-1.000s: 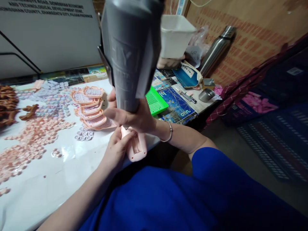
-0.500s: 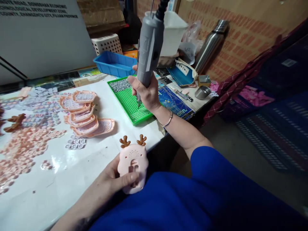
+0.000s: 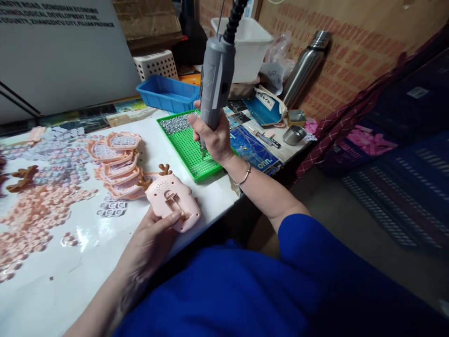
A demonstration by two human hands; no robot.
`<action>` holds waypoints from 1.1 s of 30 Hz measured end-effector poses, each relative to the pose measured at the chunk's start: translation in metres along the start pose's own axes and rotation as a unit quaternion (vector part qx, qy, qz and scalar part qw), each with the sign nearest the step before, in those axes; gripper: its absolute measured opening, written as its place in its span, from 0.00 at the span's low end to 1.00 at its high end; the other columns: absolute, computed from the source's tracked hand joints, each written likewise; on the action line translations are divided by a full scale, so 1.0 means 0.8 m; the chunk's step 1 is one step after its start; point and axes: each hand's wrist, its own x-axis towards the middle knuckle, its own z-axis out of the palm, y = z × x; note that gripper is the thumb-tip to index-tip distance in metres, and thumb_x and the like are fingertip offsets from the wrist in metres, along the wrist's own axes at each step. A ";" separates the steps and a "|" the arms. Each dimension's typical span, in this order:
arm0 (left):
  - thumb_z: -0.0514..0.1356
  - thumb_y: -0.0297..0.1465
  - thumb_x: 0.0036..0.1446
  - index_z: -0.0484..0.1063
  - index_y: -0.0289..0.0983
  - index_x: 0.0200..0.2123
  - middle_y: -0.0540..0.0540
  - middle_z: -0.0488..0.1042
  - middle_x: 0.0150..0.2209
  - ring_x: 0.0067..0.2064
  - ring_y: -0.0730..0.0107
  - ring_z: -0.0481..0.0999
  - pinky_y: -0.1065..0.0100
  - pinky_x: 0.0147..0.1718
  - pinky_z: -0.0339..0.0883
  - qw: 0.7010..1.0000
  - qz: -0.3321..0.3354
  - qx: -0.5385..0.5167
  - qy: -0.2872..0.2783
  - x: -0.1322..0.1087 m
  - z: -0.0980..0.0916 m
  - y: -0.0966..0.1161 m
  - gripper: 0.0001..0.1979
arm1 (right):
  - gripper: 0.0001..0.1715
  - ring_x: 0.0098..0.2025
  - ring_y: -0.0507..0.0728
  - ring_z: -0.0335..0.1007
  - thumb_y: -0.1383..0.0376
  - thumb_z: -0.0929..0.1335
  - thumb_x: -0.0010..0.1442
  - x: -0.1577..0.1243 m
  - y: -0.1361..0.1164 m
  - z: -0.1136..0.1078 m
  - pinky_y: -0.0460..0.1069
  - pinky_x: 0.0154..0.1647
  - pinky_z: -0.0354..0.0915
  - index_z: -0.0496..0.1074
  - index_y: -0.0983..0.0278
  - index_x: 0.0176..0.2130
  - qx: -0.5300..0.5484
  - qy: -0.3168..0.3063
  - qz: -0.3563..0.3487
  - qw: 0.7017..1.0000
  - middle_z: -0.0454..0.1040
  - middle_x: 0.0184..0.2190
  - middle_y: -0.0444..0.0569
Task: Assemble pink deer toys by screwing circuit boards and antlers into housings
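Seen as a clock face, the white-covered table (image 3: 101, 267) bears a stack of peach shells (image 3: 121, 172) at nine, loose pink pieces (image 3: 33, 222) between eight and nine, a green tray (image 3: 182, 150) at ten, a blue bin (image 3: 168, 101) near eleven and a metal cup (image 3: 294, 136) at two.

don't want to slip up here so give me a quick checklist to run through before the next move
1. Pink antlered casing held by the left hand: ok, thumb across its back.
2. Gray electric screwdriver gripped in the right hand: ok.
3. Silvery small hardware inside the green perforated tray: ok, piled at the far end.
4. Screw on the driver bit: cannot tell, too small.
5. Bit on the casing: not ok, it points down at the tray, apart from the casing.
6. Compartment in the casing's back covered: not ok, it is open.
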 end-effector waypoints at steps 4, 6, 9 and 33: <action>0.82 0.31 0.25 0.79 0.36 0.40 0.44 0.83 0.36 0.34 0.62 0.82 0.65 0.37 0.80 0.999 0.004 -0.034 0.024 0.004 0.007 0.000 0.33 | 0.39 0.20 0.45 0.57 0.36 0.75 0.44 -0.002 -0.016 0.005 0.46 0.23 0.59 0.66 0.59 0.42 0.016 0.016 -0.025 0.999 0.61 0.19 0.31; 0.82 0.31 0.25 0.79 0.35 0.39 0.44 0.83 0.36 0.33 0.63 0.82 0.67 0.35 0.80 0.999 0.008 -0.046 0.025 0.006 0.008 0.000 0.32 | 0.36 0.19 0.47 0.59 0.39 0.75 0.47 -0.014 -0.035 0.008 0.47 0.21 0.59 0.67 0.59 0.43 0.033 0.011 -0.061 0.998 0.63 0.19 0.33; 0.80 0.28 0.30 0.79 0.35 0.38 0.44 0.83 0.36 0.34 0.64 0.82 0.70 0.35 0.80 0.998 0.006 -0.066 0.008 0.006 0.009 0.000 0.27 | 0.31 0.18 0.48 0.59 0.43 0.75 0.50 -0.037 -0.065 0.013 0.47 0.20 0.57 0.68 0.58 0.43 0.066 -0.022 -0.083 0.994 0.63 0.18 0.34; 0.62 0.17 0.53 0.80 0.32 0.38 0.43 0.83 0.35 0.31 0.68 0.82 0.67 0.39 0.81 0.994 0.016 -0.098 0.042 -0.002 0.023 0.006 0.11 | 0.33 0.23 0.55 0.71 0.39 0.73 0.48 -0.120 -0.096 0.009 0.50 0.26 0.70 0.71 0.51 0.48 0.096 -0.157 0.048 0.982 0.69 0.20 0.38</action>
